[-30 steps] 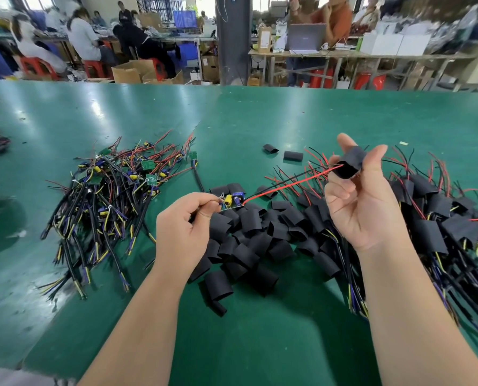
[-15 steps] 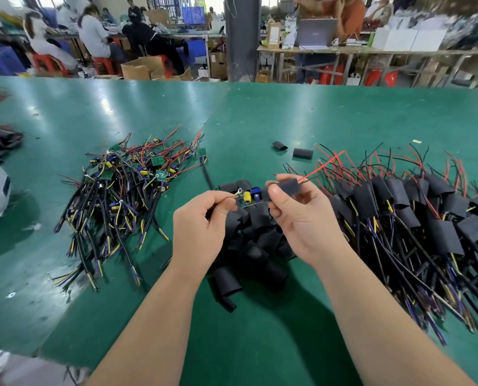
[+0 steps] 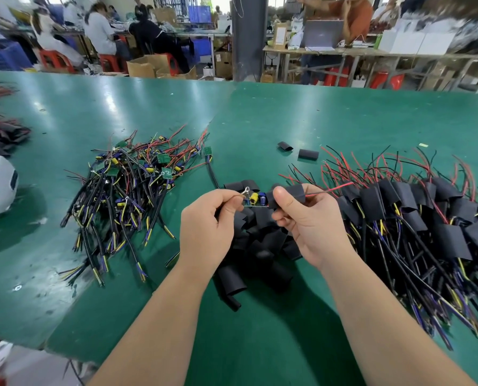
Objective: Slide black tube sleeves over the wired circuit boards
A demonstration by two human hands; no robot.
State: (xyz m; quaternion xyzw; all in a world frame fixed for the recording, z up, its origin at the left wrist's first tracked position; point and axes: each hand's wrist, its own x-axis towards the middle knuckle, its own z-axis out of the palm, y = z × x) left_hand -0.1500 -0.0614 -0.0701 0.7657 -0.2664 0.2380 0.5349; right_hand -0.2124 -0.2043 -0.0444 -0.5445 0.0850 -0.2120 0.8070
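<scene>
Left hand [image 3: 204, 227] pinching, right hand [image 3: 313, 227] gripping, forearms converging, thumbs close together

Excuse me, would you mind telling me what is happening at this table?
A person is sleeving wired boards. The left hand pinches one circuit board by its cable end, while the right hand holds a black tube sleeve at the board's other end, its parts not yet covered. Bare boards lie left, loose sleeves beneath the hands, sleeved ones right.

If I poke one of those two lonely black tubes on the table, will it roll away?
Probably not: the loose black tube sleeves lie squashed flat, so one would likely slide. It looks light and bendy too, since sleeves in the pile sit creased and folded.
</scene>
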